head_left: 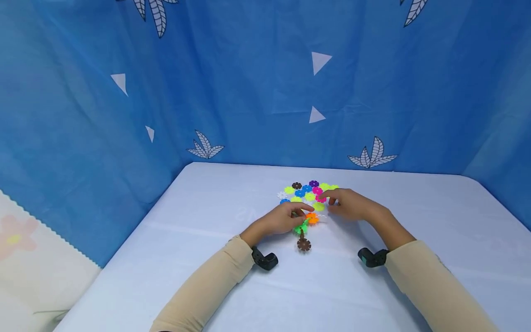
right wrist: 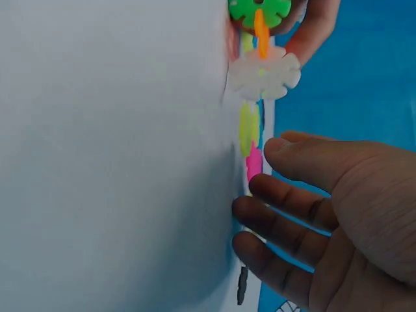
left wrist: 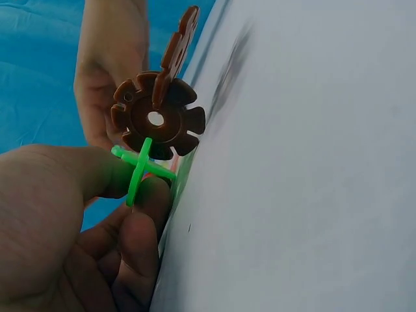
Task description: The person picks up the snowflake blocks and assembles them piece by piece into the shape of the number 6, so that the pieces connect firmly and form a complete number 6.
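My left hand [head_left: 283, 218] pinches a joined chain of notched plastic discs just above the table. In the left wrist view two brown discs [left wrist: 132, 117] slot into each other at right angles, next to green discs [left wrist: 138, 174] between thumb and fingers. The chain goes on to an orange disc [head_left: 312, 218] and a white disc [right wrist: 265, 75], seen edge to face in the right wrist view. My right hand [head_left: 351, 205] hovers at the loose discs, forefinger over a pink disc [head_left: 321, 199]; its thumb and fingers are apart, with nothing visible between them.
Several loose discs lie flat beyond the hands: yellow [head_left: 309, 197], blue [head_left: 299, 193], purple [head_left: 314, 183], dark brown [head_left: 296, 186] and white [head_left: 282, 195]. A white-covered table [head_left: 199, 193] meets a blue patterned curtain [head_left: 257, 92] at the back.
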Demonstrator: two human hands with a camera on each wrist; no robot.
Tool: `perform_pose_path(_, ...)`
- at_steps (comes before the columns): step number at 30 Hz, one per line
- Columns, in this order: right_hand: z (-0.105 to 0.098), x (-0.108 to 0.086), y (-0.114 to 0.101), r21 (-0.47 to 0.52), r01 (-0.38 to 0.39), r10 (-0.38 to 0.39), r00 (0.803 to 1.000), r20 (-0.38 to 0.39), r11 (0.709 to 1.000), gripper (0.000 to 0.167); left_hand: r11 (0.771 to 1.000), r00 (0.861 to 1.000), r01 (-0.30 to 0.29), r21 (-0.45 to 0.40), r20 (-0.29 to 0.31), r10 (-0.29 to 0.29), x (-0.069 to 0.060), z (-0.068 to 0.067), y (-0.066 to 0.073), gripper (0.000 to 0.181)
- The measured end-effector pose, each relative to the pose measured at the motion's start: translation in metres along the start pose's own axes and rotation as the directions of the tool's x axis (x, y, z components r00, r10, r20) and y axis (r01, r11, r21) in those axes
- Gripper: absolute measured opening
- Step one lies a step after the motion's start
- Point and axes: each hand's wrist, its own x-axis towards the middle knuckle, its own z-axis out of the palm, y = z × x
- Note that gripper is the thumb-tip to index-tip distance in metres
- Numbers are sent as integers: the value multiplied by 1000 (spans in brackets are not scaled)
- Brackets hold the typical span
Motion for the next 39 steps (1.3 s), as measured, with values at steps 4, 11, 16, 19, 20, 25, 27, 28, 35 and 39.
perform_pose_path(4, -1, 15, 4, 27, 24, -24, 999, 23, 999, 36, 1000, 1000, -3, 3, 4, 3, 0, -1, -1, 31)
perform_pose_path(11, 7, 23, 12, 30, 53, -53, 999, 2, 998, 28, 1000, 999, 6, 26, 35, -7, -1, -2, 1, 34)
perform_pose_path(16, 11, 18, 13, 64, 10, -10, 1000, -8, 998, 24, 998, 998, 29, 58, 47, -32, -2, -2, 4, 35)
perform_pose_path(19, 13, 12, 13, 116, -43, 46, 999, -23, 992, 22, 998, 998, 40, 57, 39, -42, -3, -2, 5, 34)
perform_pose_path(20, 13, 10, 13, 138, -62, 67, 997, -32, 988, 20, 997, 998, 41, 58, 37, -43, -3, -2, 5, 33)
perform_pose_path(25, 13, -3, 16, 243, -119, 136, 989, -53, 963, 12, 997, 998, 59, 47, 22, -60, -3, -2, 5, 30)
perform_pose_path(27, 14, -8, 19, 287, -123, 142, 989, -46, 950, 12, 997, 998, 63, 48, 14, -64, -3, -1, 4, 28)
perform_pose_path(28, 14, -10, 20, 311, -123, 143, 989, -42, 942, 12, 997, 998, 61, 51, 8, -62, -3, 0, 3, 27)
perform_pose_path(35, 17, -24, 25, 470, -137, 157, 988, -4, 872, 20, 998, 998, 46, 40, -37, -44, -1, 2, 0, 22)
perform_pose_path(39, 19, -27, 24, 529, -123, 151, 989, -10, 840, 22, 998, 995, 58, 19, -80, -56, -2, 2, 3, 21)
